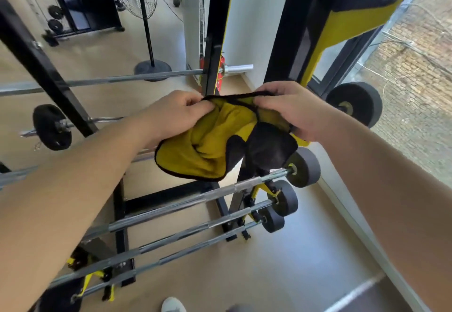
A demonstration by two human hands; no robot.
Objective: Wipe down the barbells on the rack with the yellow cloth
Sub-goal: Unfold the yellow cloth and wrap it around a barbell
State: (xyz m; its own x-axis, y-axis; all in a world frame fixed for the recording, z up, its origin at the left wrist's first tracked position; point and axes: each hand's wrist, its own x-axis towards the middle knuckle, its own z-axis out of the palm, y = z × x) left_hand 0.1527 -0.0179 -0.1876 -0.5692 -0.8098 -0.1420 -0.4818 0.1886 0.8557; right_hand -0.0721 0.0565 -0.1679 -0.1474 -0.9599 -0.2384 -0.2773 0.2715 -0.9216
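Above the rack [122,216], left hand [171,113] and right hand [291,111] each pinch the yellow cloth [208,145] by its top edge; it hangs crumpled, black-trimmed, over the barbells [176,204].

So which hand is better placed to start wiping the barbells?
Right hand, probably: it grips the yellow cloth above the barbells' weighted ends. The left hand only pinches the cloth's edge.
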